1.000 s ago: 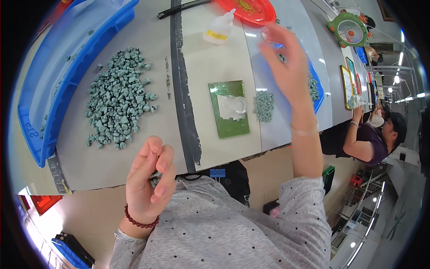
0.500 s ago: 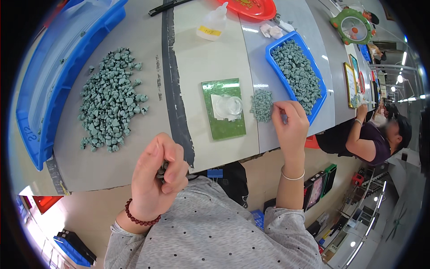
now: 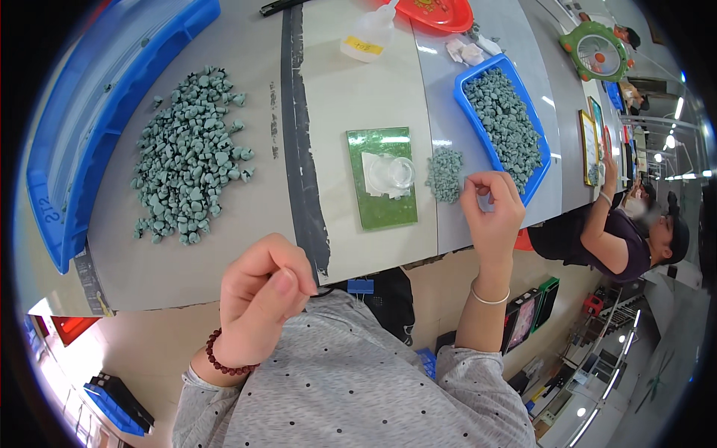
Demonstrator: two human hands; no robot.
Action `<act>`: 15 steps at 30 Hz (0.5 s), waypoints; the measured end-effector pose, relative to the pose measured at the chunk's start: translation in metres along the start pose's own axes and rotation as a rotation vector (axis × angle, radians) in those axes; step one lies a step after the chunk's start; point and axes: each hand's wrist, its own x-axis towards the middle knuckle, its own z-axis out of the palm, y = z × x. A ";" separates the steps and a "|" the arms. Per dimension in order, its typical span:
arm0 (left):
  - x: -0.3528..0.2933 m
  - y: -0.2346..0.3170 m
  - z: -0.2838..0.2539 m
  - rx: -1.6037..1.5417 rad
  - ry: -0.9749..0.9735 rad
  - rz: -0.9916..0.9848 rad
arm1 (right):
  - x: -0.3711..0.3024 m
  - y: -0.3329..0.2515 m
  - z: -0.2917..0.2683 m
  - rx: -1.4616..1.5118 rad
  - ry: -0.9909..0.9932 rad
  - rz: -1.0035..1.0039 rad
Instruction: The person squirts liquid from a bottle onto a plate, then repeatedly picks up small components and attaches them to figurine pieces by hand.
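Low in front of me, my left hand [image 3: 267,299] is curled closed above the table's front edge. Grey-green pieces showed in its fingers half a second ago; now the fingers hide them. My right hand [image 3: 494,213] is in a pinch beside a small heap of light green pieces [image 3: 446,175]; anything between its fingertips is too small to make out. Left of that heap lies a green glass-like slab [image 3: 385,213] bearing white paper and a small clear round dish [image 3: 399,173]. A large pile of grey-green stone-like pieces [image 3: 190,160] spreads out on the left.
A blue tray [image 3: 482,128] full of green pieces stands right; a larger blue tray [image 3: 112,134] is far left. A squeeze bottle [image 3: 370,37] and red plate [image 3: 441,16] lie at the back. Another person [image 3: 620,239] sits at the right, near a green fan [image 3: 595,52].
My left hand has turned and closed, so the pieces in it no longer show. My right hand stays near the small heap, still pinching. The whole view has shifted slightly.
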 end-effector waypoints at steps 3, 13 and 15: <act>0.000 0.000 0.003 0.155 -0.006 0.012 | 0.000 -0.002 0.002 0.018 0.020 0.034; 0.003 0.001 0.005 0.171 -0.039 -0.008 | -0.004 -0.002 -0.008 0.257 -0.004 0.159; 0.008 -0.001 0.009 0.369 -0.083 0.083 | -0.010 -0.024 -0.016 0.427 0.042 0.052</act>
